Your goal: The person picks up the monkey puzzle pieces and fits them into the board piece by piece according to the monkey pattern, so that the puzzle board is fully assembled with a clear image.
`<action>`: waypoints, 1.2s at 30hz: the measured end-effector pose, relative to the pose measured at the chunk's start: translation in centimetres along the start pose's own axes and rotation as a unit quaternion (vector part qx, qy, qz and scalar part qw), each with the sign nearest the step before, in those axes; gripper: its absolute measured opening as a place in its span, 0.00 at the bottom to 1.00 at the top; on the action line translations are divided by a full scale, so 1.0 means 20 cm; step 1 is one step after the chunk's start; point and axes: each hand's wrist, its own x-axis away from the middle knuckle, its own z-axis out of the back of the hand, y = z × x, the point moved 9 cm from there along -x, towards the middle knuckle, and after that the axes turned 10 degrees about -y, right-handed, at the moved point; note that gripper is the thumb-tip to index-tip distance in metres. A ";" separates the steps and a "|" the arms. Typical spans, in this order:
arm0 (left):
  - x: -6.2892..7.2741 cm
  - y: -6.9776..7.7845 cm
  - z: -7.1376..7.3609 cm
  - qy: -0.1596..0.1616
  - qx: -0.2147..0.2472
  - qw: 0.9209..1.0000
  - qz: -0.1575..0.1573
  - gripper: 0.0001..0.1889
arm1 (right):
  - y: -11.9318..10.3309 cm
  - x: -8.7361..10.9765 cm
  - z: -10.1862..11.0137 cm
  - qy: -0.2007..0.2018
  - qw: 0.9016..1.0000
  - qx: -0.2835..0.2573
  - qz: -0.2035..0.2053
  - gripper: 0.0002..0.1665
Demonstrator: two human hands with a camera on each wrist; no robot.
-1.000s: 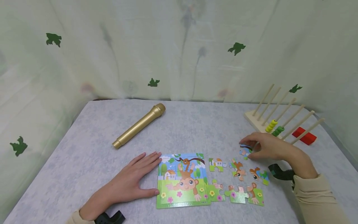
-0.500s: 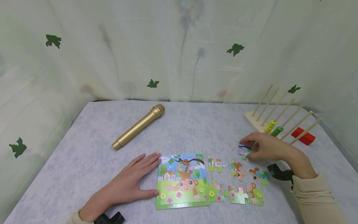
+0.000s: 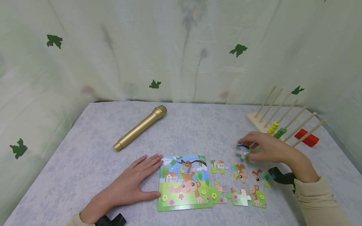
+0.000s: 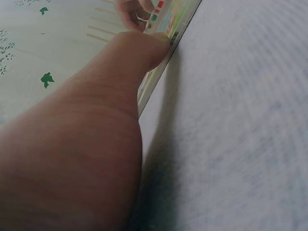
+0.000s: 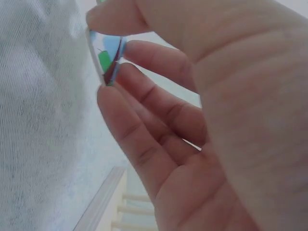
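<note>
A puzzle piece (image 3: 242,151) with a dark branch on blue is pinched between the thumb and fingers of my right hand (image 3: 267,147). The right wrist view shows the same puzzle piece (image 5: 108,53) edge-on at the fingertips; whether it touches the table is hard to tell. My left hand (image 3: 135,182) lies with straight fingers against the left edge of a square monkey puzzle board (image 3: 183,205). To the board's right lie loose pieces: a house piece (image 3: 218,167), a monkey piece (image 3: 240,172), an eye piece (image 3: 260,177) and several along the front, including a flower piece (image 3: 240,198).
A gold microphone (image 3: 139,128) lies at the back left of the table. Behind my right hand stands a wooden peg rack (image 3: 255,121) with yellow beads (image 3: 273,127) and green beads (image 3: 280,133). A red block (image 3: 306,137) sits beside it. Patterned curtain (image 3: 181,53) surrounds the table.
My right hand has shifted slightly to the left, carrying the pinched puzzle piece with it. My left hand stays in place at the board.
</note>
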 end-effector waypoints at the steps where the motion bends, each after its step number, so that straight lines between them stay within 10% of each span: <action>1: 0.00 0.00 0.00 -0.001 0.000 1.000 0.001 0.50 | -0.01 0.00 0.00 0.003 1.000 0.003 0.004 0.24; 36: 0.00 0.00 0.00 0.004 -0.006 1.000 -0.004 0.50 | -0.32 -0.08 -0.05 0.065 0.989 0.094 0.090 0.28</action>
